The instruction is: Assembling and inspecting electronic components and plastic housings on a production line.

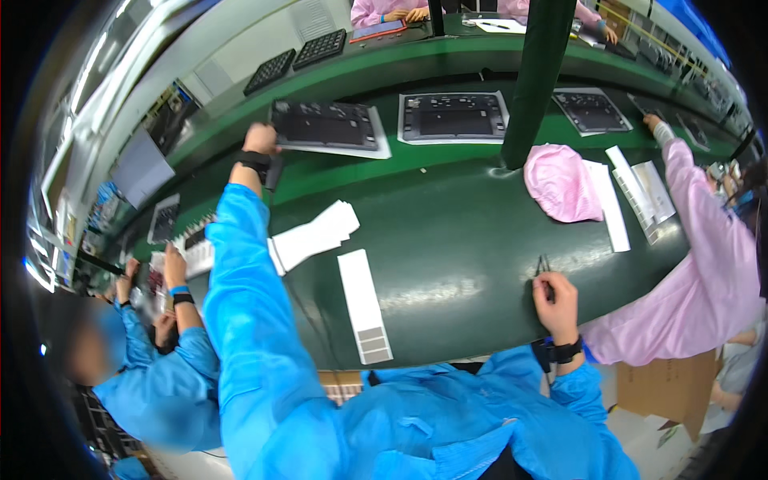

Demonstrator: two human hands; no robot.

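My left hand (260, 139) reaches far forward, its fingers closed at the left edge of a black laptop casing panel (324, 126). The panel sits slightly askew on a white sheet (381, 134). In my right hand (557, 302), over the near right of the green table, is a pair of dark tweezers (543, 263), tips pointing away from me. Between my arms lies a white strip of labels (360, 296) with grey labels at its near end. A fanned stack of white strips (318, 234) rests beside my left forearm.
More panels lie on the far green line, one at centre (454, 118), one at right (592, 112). A green post (538, 80) rises near a pink cloth cap (562, 184). Co-workers sit close: a blue sleeve (160, 392) at left, a pink sleeve (680, 296) at right.
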